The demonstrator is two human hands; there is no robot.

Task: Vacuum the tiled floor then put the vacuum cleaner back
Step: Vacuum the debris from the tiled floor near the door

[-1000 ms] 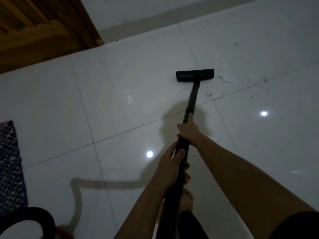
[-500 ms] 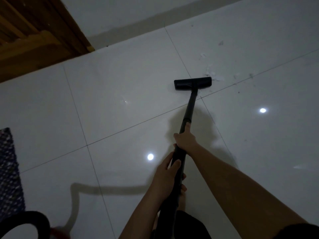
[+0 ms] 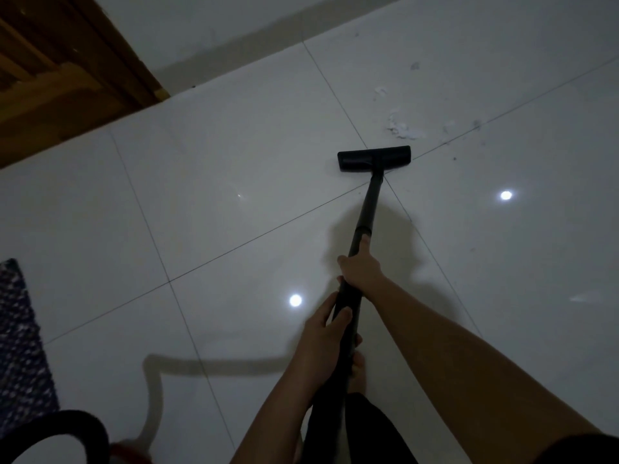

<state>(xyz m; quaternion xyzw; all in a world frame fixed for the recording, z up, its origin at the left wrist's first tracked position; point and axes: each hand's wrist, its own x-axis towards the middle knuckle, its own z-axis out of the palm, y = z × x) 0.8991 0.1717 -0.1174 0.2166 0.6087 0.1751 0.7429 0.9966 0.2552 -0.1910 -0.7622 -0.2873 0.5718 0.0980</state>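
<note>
A black vacuum wand (image 3: 368,205) runs from my hands out to its flat floor head (image 3: 373,158), which rests on the glossy white tiled floor (image 3: 234,145) at a crossing of grout lines. My right hand (image 3: 361,267) grips the wand higher up, thumb along the tube. My left hand (image 3: 326,333) wraps the wand below it. White crumbs and dust (image 3: 403,128) lie just beyond the head, to its right. A loop of the black hose (image 3: 63,426) curves in at the bottom left corner.
A wooden door and frame (image 3: 60,72) stands at the upper left, against a pale wall (image 3: 234,25). A dark patterned mat (image 3: 20,346) lies along the left edge. My bare foot (image 3: 356,376) shows under the wand. Two ceiling lights reflect in the tiles.
The floor head has been drawn back toward me and slightly left, off the white debris, which now lies uncovered beyond it. Both hands keep their grip on the wand.
</note>
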